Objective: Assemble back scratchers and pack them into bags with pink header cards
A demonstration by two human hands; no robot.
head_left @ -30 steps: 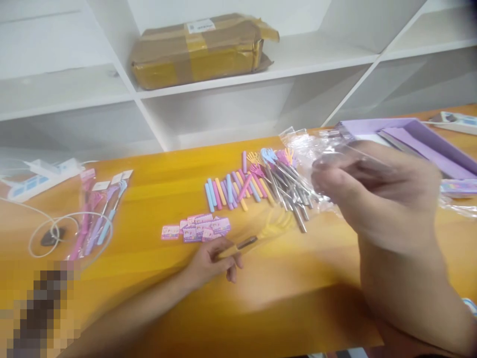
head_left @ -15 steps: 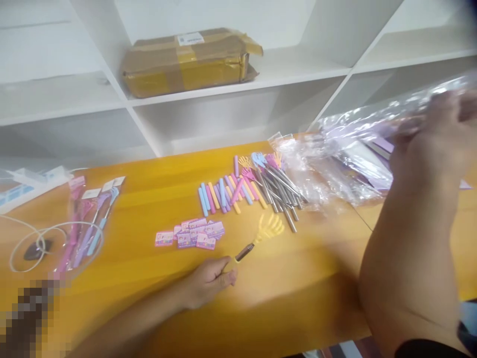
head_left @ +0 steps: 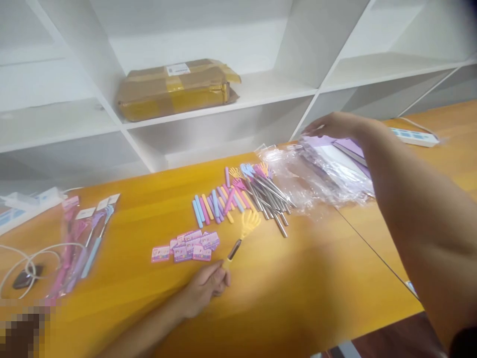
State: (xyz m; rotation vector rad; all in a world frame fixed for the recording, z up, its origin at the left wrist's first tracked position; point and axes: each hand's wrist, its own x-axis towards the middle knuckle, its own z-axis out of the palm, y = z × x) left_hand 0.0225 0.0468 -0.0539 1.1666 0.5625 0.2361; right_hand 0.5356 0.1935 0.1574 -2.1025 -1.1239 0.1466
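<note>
My left hand [head_left: 208,284] rests on the orange table [head_left: 305,288] with its fingers closed on the handle of a small yellow hand-shaped back scratcher [head_left: 244,232]. Just beyond it lie several pink printed cards [head_left: 186,243]. Behind those sits a pile of pastel back scratchers [head_left: 238,194] with metal stems. My right hand [head_left: 331,127] reaches far across, fingers laid over a heap of clear plastic bags [head_left: 316,174] at the back of the table. Whether it grips a bag is unclear.
A purple box [head_left: 350,149] lies under the bags. Bagged scratchers [head_left: 84,233] and a coiled white cable [head_left: 22,263] lie at the left. A white power strip [head_left: 413,136] sits far right. White shelves hold a taped cardboard parcel [head_left: 175,89].
My right hand, which held a clear bag up close to the camera, has swung out and down onto the bag heap. My left hand has kept hold of the yellow scratcher.
</note>
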